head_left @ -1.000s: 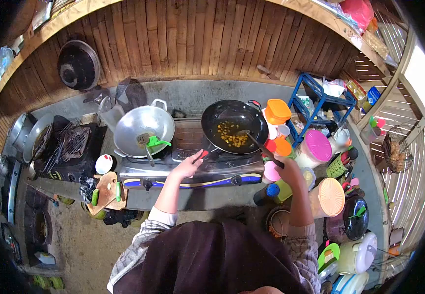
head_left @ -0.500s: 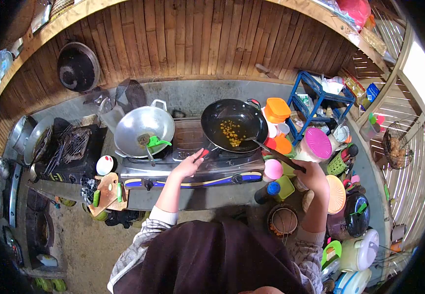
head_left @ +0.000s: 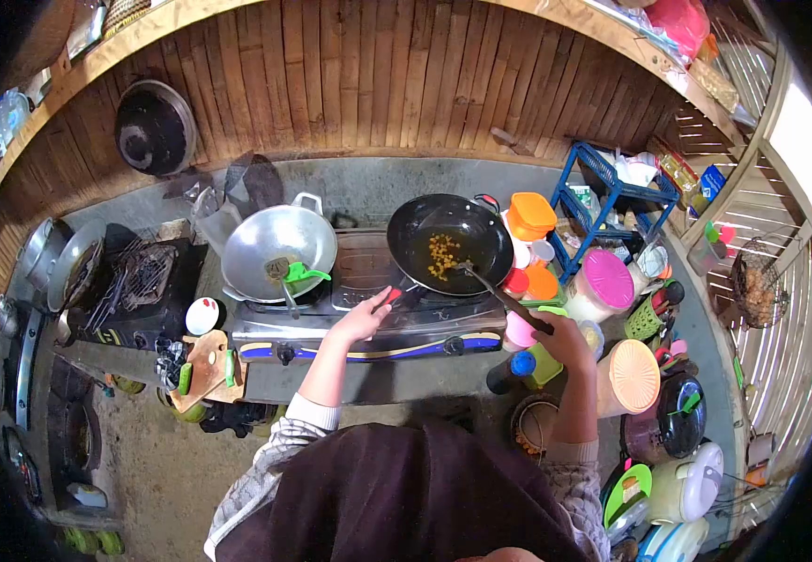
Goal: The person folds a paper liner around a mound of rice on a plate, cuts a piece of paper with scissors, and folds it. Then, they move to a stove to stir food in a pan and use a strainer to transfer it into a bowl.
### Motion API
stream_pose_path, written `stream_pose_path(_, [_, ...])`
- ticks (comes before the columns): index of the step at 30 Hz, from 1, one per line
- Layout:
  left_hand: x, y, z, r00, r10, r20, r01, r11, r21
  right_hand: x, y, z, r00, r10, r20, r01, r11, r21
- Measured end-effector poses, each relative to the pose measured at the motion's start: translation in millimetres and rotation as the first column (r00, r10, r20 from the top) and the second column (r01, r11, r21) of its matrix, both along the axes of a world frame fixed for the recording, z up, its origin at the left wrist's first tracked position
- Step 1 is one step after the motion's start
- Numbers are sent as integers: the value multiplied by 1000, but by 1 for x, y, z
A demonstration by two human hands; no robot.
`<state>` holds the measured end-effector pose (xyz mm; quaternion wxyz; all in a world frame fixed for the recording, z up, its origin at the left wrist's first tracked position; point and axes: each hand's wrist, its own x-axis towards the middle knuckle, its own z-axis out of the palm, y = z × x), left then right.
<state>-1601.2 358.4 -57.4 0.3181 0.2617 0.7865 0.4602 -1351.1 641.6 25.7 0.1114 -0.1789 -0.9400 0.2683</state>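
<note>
My left hand [head_left: 361,318] is closed round the red-and-black handle [head_left: 393,296] of a black frying pan [head_left: 412,225], which sits on the right burner of the gas stove [head_left: 359,336]. Small yellow-brown pieces of food [head_left: 444,253] lie in what looks like oil in the pan. In my right hand [head_left: 565,341] is a long dark-handled spatula [head_left: 504,298], slanting down to the left. Its metal end touches or nearly touches the pieces. On the left burner stands a silver wok [head_left: 279,239] with a metal ladle and a green utensil [head_left: 305,272] inside.
A wooden cutting board [head_left: 207,367] with a green-handled knife is left of the stove. Another blackened stove [head_left: 134,281] stands further left. Plastic containers, including a pink-lidded one [head_left: 606,281], crowd the right side. A blue rack [head_left: 612,195] stands behind them.
My right hand has moved left and slightly down with the spatula, whose end has shifted a little in the pan. My left hand stays on the handle.
</note>
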Motion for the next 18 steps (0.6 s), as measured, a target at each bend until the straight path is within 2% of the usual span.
stream_pose_path(5, [0,0,-1,999,-10,-44,9,1000,-23,-32,-1,-26,999,-41,28,44,994,-102])
stream_pose_path(7, [-1,0,-2,999,-4,-44,3,1000,-27,-46,9,-52,981,26,-194,-49,992,-114])
stream_pose_path(11, [2,0,4,1000,0,-31,-1,999,-38,-70,-1,-55,974,33,-223,-57,993,-100])
stream_pose_path(13, [0,0,0,999,-1,-35,0,1000,-24,-85,3,-71,984,-58,-166,12,965,-262])
stream_pose_path(14, [0,0,0,999,-6,-37,6,1000,-10,-88,-5,-66,962,-26,-273,-44,968,-247])
stream_pose_path(18, [1,-1,0,1000,4,-25,-4,1000,-29,-100,-25,-57,956,-102,-276,50,981,-188])
